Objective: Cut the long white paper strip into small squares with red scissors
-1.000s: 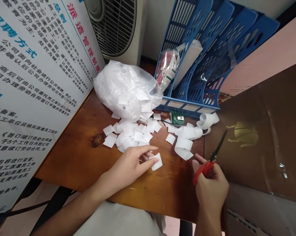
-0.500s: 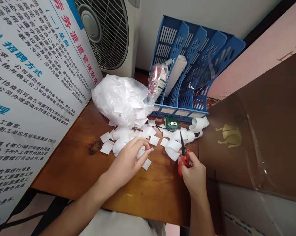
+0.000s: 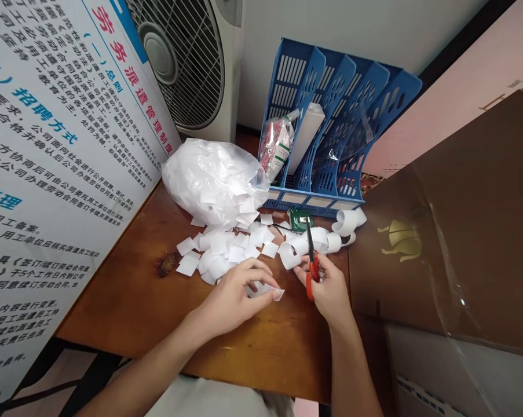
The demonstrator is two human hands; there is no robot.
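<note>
My left hand [image 3: 239,292] pinches a small white paper piece [image 3: 280,295] between thumb and fingertips, low over the table front. My right hand [image 3: 326,284] is closed around red-handled scissors [image 3: 312,255], their dark blades pointing away from me. Just left of the scissors lies the curled end of a long white paper strip [image 3: 289,256], near my right fingertips. Whether those fingers touch the strip I cannot tell. Beyond my left hand is a loose heap of cut white paper pieces [image 3: 218,243], partly spilling from a clear plastic bag [image 3: 213,168].
A green tape measure [image 3: 299,220] sits in front of a blue file rack [image 3: 313,200], which holds a plastic packet [image 3: 276,145]. A fan [image 3: 178,63] stands behind. A printed board [image 3: 70,174] leans at the left, and a brown box [image 3: 452,231] borders the wooden table [image 3: 261,347] at right.
My left hand has moved slightly toward me and right, bringing the paper piece with it. My right hand and the scissors have shifted up and left; the strip's end curls more.
</note>
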